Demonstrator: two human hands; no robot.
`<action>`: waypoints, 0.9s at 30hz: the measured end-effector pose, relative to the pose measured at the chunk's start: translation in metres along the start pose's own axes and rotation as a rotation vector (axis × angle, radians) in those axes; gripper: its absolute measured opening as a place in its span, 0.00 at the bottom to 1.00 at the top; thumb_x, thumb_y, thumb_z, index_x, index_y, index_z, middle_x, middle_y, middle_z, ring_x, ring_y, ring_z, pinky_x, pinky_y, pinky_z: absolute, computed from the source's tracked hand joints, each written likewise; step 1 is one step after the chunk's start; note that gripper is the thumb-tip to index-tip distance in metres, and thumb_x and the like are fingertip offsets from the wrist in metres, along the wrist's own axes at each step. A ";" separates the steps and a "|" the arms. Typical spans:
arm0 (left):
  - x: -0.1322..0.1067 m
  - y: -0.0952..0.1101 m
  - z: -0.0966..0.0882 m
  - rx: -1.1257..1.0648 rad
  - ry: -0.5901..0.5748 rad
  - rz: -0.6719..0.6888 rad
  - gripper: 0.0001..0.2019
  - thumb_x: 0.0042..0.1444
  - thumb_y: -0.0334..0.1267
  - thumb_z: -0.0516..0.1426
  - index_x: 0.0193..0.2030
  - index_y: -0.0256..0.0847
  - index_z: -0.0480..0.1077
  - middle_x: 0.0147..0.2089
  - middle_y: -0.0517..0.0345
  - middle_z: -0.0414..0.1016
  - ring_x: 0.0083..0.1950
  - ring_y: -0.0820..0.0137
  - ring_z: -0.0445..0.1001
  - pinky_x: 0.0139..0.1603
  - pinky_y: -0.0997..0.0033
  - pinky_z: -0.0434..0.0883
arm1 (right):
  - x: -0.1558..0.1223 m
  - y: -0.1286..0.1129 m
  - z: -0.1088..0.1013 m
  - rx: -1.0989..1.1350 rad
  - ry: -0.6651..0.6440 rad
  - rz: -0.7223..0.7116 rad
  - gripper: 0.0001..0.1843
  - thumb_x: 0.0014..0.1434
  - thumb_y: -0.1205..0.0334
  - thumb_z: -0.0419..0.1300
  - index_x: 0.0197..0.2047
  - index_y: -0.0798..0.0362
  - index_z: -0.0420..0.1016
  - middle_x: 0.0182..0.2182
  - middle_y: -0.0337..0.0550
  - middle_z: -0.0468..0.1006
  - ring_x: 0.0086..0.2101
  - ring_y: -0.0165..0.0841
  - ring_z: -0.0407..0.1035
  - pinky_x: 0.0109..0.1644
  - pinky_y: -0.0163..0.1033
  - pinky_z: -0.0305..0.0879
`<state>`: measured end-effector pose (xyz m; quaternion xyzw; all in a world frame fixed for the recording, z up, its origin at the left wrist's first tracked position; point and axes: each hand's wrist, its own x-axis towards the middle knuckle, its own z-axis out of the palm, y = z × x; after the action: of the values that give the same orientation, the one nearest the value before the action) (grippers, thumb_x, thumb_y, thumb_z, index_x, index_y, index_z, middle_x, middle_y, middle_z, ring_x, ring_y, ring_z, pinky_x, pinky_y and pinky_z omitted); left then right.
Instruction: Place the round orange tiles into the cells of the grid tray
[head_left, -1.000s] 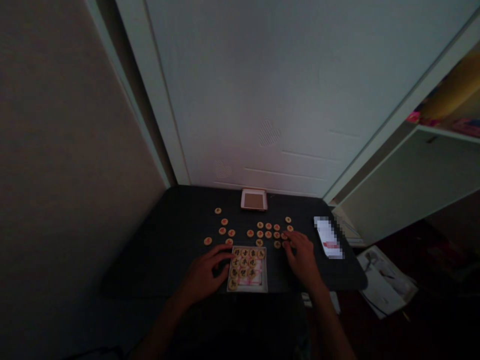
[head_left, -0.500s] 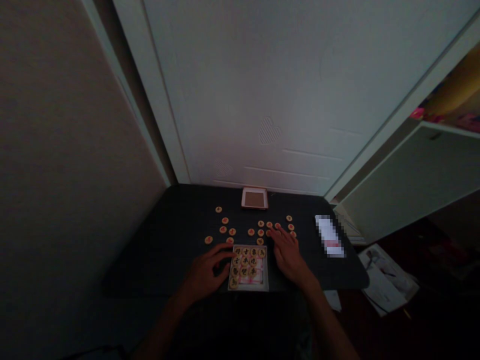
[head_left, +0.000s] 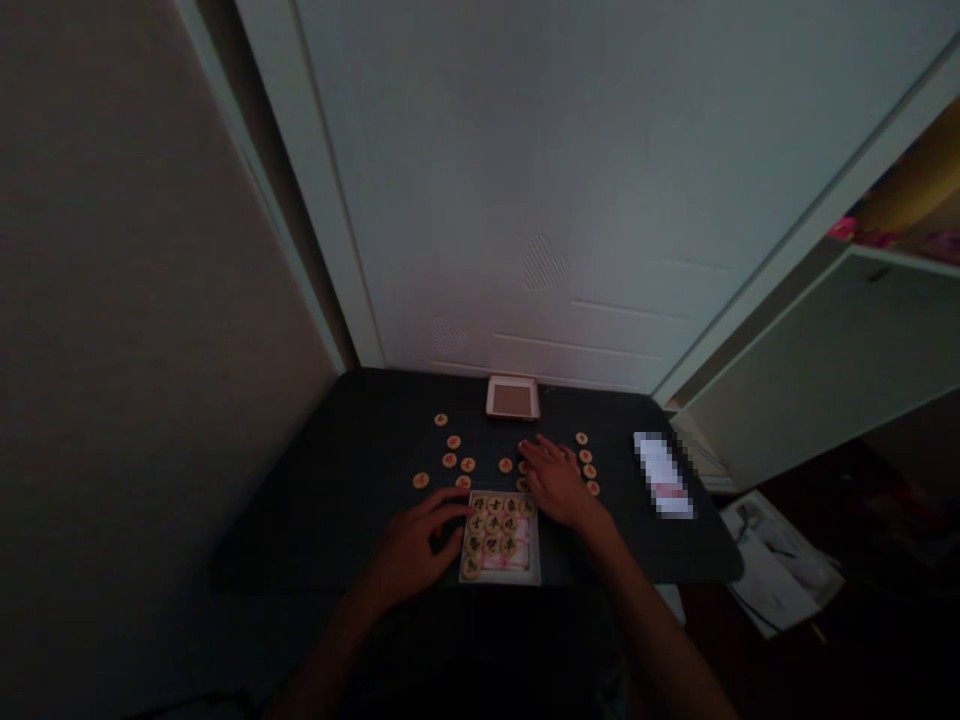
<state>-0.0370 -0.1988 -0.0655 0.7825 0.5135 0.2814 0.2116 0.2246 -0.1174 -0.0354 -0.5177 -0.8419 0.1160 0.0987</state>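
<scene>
Box (head_left: 538, 548) part-filled, many pieces (head_left: 505, 465) loose farther off — left hand (head_left: 418, 545), spread, at box's left; right hand (head_left: 559, 484) over pieces, hold unclear.

The counter (head_left: 330, 470) is dark, with rounded corners. A box (head_left: 510, 577) sits at its near edge, around the middle, and a shallow tray (head_left: 513, 402) lies by the far edge. Between them are round discs (head_left: 454, 442): a loose group on the left, some in the middle, partly hidden, and four in a slanting line on the right. Farther right lies a phone (head_left: 661, 472), blurred into blocks
</scene>
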 end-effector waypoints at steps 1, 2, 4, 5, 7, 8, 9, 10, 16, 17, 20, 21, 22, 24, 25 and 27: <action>0.000 0.000 0.000 -0.004 -0.002 -0.001 0.15 0.61 0.37 0.55 0.53 0.55 0.75 0.65 0.63 0.70 0.45 0.68 0.78 0.52 0.65 0.75 | 0.003 0.000 0.000 -0.008 -0.015 0.007 0.26 0.68 0.62 0.46 0.68 0.51 0.60 0.66 0.47 0.66 0.68 0.41 0.49 0.68 0.56 0.43; 0.000 0.000 0.000 -0.009 -0.003 -0.002 0.16 0.61 0.37 0.55 0.53 0.55 0.75 0.65 0.64 0.70 0.45 0.69 0.78 0.51 0.66 0.75 | 0.005 0.001 0.000 -0.017 -0.032 0.015 0.26 0.68 0.61 0.46 0.68 0.51 0.60 0.66 0.47 0.65 0.68 0.41 0.49 0.68 0.57 0.43; 0.000 0.000 0.000 -0.017 0.000 0.000 0.15 0.61 0.38 0.55 0.53 0.55 0.75 0.64 0.64 0.70 0.44 0.69 0.78 0.48 0.67 0.76 | 0.011 0.005 -0.002 -0.039 -0.060 0.036 0.27 0.68 0.61 0.46 0.68 0.51 0.60 0.67 0.47 0.64 0.68 0.41 0.49 0.68 0.56 0.43; -0.001 0.000 0.000 -0.017 0.002 0.000 0.15 0.61 0.38 0.55 0.53 0.55 0.75 0.64 0.63 0.70 0.43 0.69 0.79 0.47 0.68 0.76 | 0.013 0.007 -0.002 -0.050 -0.071 0.048 0.27 0.68 0.61 0.46 0.68 0.52 0.60 0.67 0.47 0.63 0.68 0.41 0.49 0.68 0.55 0.43; -0.001 -0.001 0.000 -0.010 0.005 -0.001 0.15 0.61 0.38 0.55 0.53 0.55 0.75 0.64 0.63 0.71 0.40 0.70 0.78 0.44 0.69 0.77 | 0.019 0.015 -0.005 -0.067 -0.088 0.074 0.27 0.68 0.62 0.45 0.68 0.53 0.60 0.67 0.48 0.63 0.68 0.41 0.49 0.68 0.55 0.43; -0.001 -0.001 0.000 -0.005 0.003 -0.003 0.15 0.61 0.38 0.55 0.53 0.56 0.75 0.64 0.63 0.71 0.38 0.71 0.78 0.43 0.69 0.77 | 0.022 0.020 -0.007 -0.074 -0.093 0.089 0.27 0.68 0.62 0.45 0.68 0.53 0.60 0.67 0.49 0.63 0.68 0.42 0.50 0.68 0.56 0.42; -0.001 -0.001 0.000 -0.002 -0.001 -0.005 0.16 0.61 0.37 0.55 0.53 0.56 0.75 0.64 0.63 0.70 0.37 0.72 0.78 0.41 0.69 0.76 | 0.025 0.025 -0.009 -0.080 -0.096 0.103 0.26 0.68 0.62 0.45 0.67 0.53 0.61 0.67 0.49 0.64 0.68 0.42 0.50 0.68 0.57 0.42; -0.001 -0.002 0.000 -0.001 -0.006 -0.004 0.16 0.61 0.37 0.55 0.53 0.56 0.75 0.64 0.64 0.70 0.36 0.72 0.77 0.41 0.69 0.76 | 0.028 0.030 -0.012 -0.086 -0.100 0.117 0.25 0.68 0.62 0.45 0.66 0.52 0.63 0.66 0.50 0.64 0.67 0.42 0.51 0.67 0.57 0.42; 0.000 0.000 0.000 -0.005 -0.007 -0.003 0.16 0.61 0.38 0.55 0.53 0.56 0.75 0.64 0.64 0.71 0.37 0.72 0.78 0.42 0.69 0.76 | 0.045 0.063 -0.029 -0.129 -0.106 0.217 0.23 0.68 0.64 0.44 0.63 0.51 0.67 0.63 0.52 0.70 0.64 0.42 0.58 0.66 0.56 0.47; 0.000 0.000 0.000 -0.005 -0.008 -0.001 0.16 0.61 0.38 0.55 0.53 0.56 0.75 0.63 0.64 0.71 0.37 0.72 0.78 0.43 0.69 0.76 | 0.047 0.068 -0.032 -0.137 -0.109 0.237 0.22 0.68 0.64 0.44 0.62 0.50 0.68 0.62 0.51 0.71 0.63 0.42 0.60 0.66 0.55 0.48; 0.000 0.000 0.000 -0.009 0.004 0.007 0.16 0.61 0.38 0.55 0.53 0.55 0.75 0.63 0.63 0.72 0.38 0.71 0.77 0.45 0.68 0.76 | 0.053 0.082 -0.038 -0.153 -0.121 0.285 0.22 0.69 0.63 0.45 0.60 0.49 0.70 0.59 0.50 0.74 0.61 0.42 0.63 0.65 0.53 0.51; 0.000 0.000 0.000 -0.012 0.010 0.009 0.16 0.61 0.38 0.54 0.53 0.55 0.76 0.63 0.62 0.72 0.37 0.71 0.77 0.44 0.69 0.76 | 0.053 0.087 -0.039 -0.156 -0.125 0.299 0.22 0.69 0.63 0.45 0.60 0.49 0.70 0.59 0.50 0.74 0.60 0.42 0.65 0.64 0.52 0.52; 0.000 -0.001 0.000 -0.014 0.015 0.010 0.16 0.61 0.38 0.54 0.53 0.55 0.76 0.63 0.62 0.72 0.37 0.72 0.77 0.43 0.69 0.76 | 0.054 0.091 -0.041 -0.158 -0.129 0.315 0.22 0.69 0.62 0.45 0.60 0.49 0.71 0.58 0.50 0.75 0.59 0.42 0.67 0.63 0.51 0.54; 0.000 -0.001 0.000 -0.013 0.019 0.013 0.16 0.61 0.38 0.55 0.53 0.55 0.75 0.63 0.62 0.72 0.39 0.71 0.78 0.44 0.69 0.77 | 0.052 0.100 -0.044 -0.156 -0.135 0.340 0.22 0.69 0.62 0.45 0.61 0.48 0.71 0.58 0.48 0.75 0.56 0.42 0.70 0.61 0.47 0.58; -0.001 -0.001 0.000 -0.010 0.015 0.015 0.16 0.61 0.38 0.55 0.53 0.55 0.75 0.63 0.63 0.72 0.41 0.70 0.78 0.44 0.69 0.76 | 0.051 0.104 -0.045 -0.153 -0.136 0.350 0.22 0.69 0.63 0.45 0.61 0.49 0.71 0.58 0.48 0.75 0.56 0.41 0.70 0.60 0.45 0.60; 0.000 0.000 -0.001 -0.010 0.005 0.018 0.16 0.61 0.37 0.55 0.53 0.56 0.75 0.63 0.64 0.71 0.44 0.69 0.79 0.46 0.69 0.76 | 0.046 0.113 -0.047 -0.142 -0.135 0.358 0.23 0.68 0.64 0.45 0.61 0.49 0.71 0.59 0.47 0.75 0.57 0.40 0.70 0.59 0.42 0.61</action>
<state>-0.0375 -0.1994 -0.0646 0.7852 0.5057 0.2879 0.2118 0.3133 -0.0228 -0.0222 -0.6557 -0.7473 0.1063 -0.0169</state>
